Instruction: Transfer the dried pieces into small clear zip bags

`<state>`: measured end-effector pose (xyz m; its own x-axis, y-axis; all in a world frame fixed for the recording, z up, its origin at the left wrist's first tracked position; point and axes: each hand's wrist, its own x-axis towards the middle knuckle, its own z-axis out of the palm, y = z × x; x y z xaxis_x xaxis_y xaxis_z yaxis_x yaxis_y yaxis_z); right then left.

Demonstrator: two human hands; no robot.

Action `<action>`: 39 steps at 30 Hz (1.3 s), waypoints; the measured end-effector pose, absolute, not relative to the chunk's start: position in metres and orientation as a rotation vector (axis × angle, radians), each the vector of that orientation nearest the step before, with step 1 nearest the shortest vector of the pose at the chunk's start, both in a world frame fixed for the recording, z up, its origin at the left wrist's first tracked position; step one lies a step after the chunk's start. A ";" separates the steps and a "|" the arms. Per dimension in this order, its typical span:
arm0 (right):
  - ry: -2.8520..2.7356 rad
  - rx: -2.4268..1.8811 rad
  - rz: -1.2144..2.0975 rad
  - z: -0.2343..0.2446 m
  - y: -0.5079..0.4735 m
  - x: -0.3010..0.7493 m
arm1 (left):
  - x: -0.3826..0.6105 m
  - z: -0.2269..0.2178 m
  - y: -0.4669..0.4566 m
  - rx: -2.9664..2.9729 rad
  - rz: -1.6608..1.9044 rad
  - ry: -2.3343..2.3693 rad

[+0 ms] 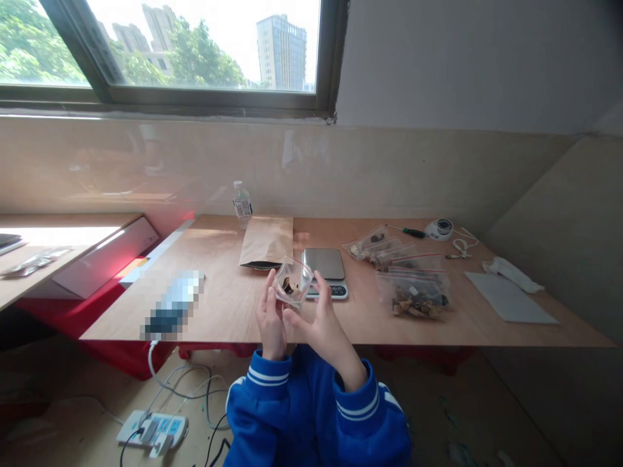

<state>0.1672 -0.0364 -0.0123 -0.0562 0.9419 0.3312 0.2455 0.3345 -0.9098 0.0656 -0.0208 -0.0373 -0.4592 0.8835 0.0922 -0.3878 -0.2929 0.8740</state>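
Note:
Both my hands hold a small clear plastic bag with a few dark and tan pieces inside, raised above the front edge of the wooden table. My left hand grips its left side and my right hand pinches its right side and underside. Just behind the bag sits a small digital scale with a steel top. A brown paper pouch lies flat to the left of the scale. My sleeves are blue with white stripes.
Several zip bags of dried pieces lie right of the scale, with more bags behind. A clear bottle, screwdriver, white round device, grey sheet and blurred object are on the table. A power strip lies on the floor.

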 end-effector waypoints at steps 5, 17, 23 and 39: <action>-1.372 -1.059 1.020 -0.026 -0.031 0.173 | 0.077 -0.039 -0.028 0.911 1.717 0.974; -1.083 -1.009 0.964 -0.042 -0.026 0.214 | 0.060 -0.058 -0.014 1.011 1.762 1.310; -0.951 -1.029 0.945 -0.049 -0.030 0.216 | 0.064 -0.062 -0.015 0.833 1.677 1.128; -1.052 -1.147 0.710 -0.053 -0.031 0.236 | 0.060 -0.051 -0.017 1.023 1.640 1.182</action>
<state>0.2356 -0.0312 -0.0528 0.3728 0.8807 0.2921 0.0594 0.2915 -0.9547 0.0604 -0.0170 -0.0506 -0.3058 0.9424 0.1358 -0.1695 -0.1943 0.9662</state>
